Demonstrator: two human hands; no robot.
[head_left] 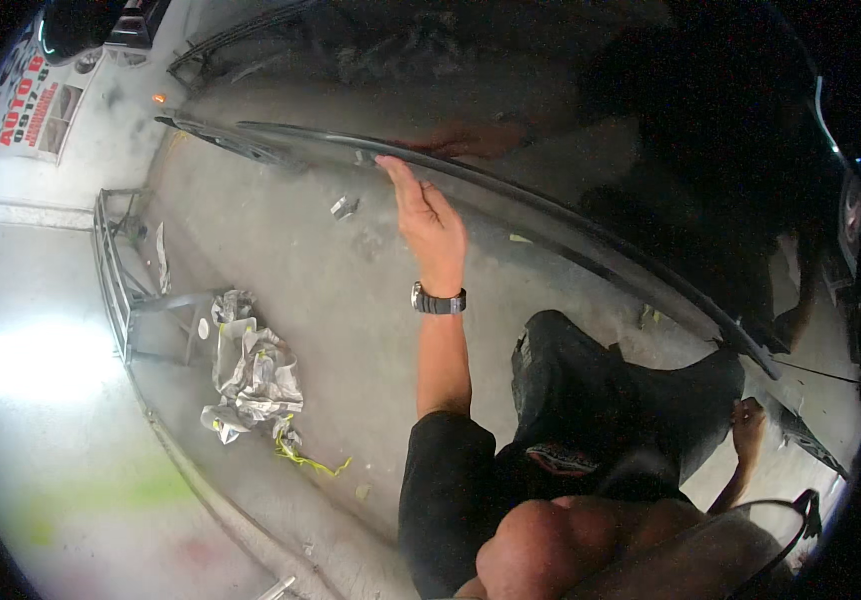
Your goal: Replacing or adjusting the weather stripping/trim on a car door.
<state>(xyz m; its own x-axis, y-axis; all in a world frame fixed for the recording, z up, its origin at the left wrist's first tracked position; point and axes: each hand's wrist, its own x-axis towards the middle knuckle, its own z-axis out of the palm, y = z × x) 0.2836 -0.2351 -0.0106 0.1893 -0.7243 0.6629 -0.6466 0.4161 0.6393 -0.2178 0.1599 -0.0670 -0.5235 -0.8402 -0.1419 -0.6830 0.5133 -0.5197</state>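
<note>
**Straight-fingered left hand meets the lower edge of a glossy dark car panel**

At the upper left of the frame, a printed banner hangs on the pale wall. Below it, a metal frame stand is set against the wall, perhaps to leave floor room beside the car. Just right of the stand lies crumpled newspaper, with a yellow-green strip trailing from its bottom; the loose heap looks like used masking set aside. A small grey scrap lies on the concrete floor nearer the centre.

Right of that, the left hand reaches up, a dark-strapped wristwatch on its wrist. Its fingers are straight and pressed together, tips apparently touching the edge; a flat hand like this seems suited to feeling or steadying rather than gripping. The panel fills the top centre, its edge sloping down to the right.

The person's bent knee suggests a low posture, keeping the edge within reach. At the lower right, the right hand is beside the dark trouser leg, fingers seemingly curled; whether they pinch anything I cannot tell.
</note>
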